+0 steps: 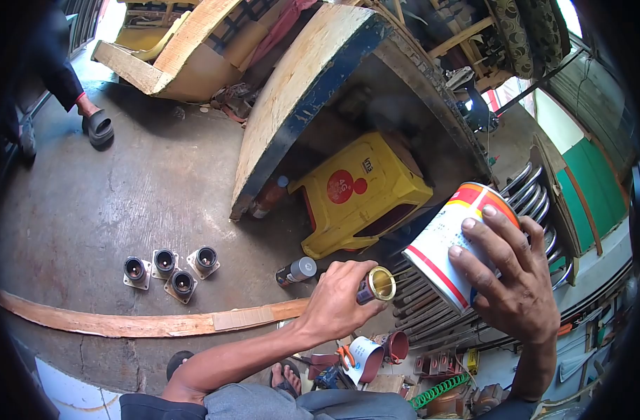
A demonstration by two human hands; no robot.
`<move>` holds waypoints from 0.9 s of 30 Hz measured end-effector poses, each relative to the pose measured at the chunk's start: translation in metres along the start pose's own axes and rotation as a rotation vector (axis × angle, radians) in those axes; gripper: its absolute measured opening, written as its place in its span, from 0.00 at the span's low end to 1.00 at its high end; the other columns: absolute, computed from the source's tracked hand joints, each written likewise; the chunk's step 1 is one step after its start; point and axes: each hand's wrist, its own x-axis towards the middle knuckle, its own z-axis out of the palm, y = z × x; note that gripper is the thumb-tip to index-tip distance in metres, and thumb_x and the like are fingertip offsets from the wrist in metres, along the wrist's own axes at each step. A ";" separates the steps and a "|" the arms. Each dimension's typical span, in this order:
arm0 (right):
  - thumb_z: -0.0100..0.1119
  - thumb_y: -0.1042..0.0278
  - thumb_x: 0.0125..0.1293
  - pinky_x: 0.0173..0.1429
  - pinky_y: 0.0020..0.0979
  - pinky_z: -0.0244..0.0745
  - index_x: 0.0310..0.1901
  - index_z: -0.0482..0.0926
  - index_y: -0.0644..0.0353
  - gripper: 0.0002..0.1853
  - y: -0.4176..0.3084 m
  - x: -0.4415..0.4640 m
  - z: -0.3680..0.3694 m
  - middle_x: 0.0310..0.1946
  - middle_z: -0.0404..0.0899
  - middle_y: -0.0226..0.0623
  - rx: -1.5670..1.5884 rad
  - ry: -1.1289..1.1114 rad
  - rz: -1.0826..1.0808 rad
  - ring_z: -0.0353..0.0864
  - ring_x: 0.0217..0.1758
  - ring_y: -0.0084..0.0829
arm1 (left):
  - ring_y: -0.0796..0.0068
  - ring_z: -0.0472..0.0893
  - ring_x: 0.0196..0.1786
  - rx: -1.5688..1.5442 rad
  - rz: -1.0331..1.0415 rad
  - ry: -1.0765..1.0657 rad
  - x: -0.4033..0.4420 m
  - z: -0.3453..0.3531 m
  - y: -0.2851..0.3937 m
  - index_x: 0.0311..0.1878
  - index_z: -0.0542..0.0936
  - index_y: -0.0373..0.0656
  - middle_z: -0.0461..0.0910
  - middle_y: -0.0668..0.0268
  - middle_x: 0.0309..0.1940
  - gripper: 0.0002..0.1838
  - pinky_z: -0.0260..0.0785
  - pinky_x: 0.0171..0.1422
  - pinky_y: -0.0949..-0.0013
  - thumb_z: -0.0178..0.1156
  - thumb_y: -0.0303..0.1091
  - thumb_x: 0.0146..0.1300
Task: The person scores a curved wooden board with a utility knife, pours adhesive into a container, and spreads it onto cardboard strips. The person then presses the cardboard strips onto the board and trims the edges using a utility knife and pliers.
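My left hand [341, 299] is wrapped round a small open can [381, 283], whose round gold-coloured mouth faces up toward the camera. To its right, my right hand [505, 269] grips a large white, red and yellow can [449, 245] from its right side, fingers spread over the label. The large can is tilted and its left end is close to the small can. Thin yellowish streaks show at the small can's mouth. A spray can [296, 271] with a grey cap lies on the floor left of my left hand.
Several black cylinders on square plates [182, 282] stand on the floor at left. A long wooden strip [159, 325] lies below them. Ahead are a yellow stool [362, 192] and a large wooden frame [299, 84]. Metal rods lie at right. A person's foot [97, 127] shows upper left.
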 end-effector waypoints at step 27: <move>0.77 0.79 0.35 0.71 0.54 0.64 0.65 0.76 0.37 0.48 -0.005 0.001 -0.002 0.72 0.72 0.31 -0.016 -0.014 -0.003 0.66 0.80 0.40 | 0.50 0.79 0.62 -0.001 -0.013 0.006 -0.001 0.001 -0.002 0.65 0.76 0.35 0.82 0.51 0.55 0.35 0.69 0.71 0.55 0.76 0.40 0.56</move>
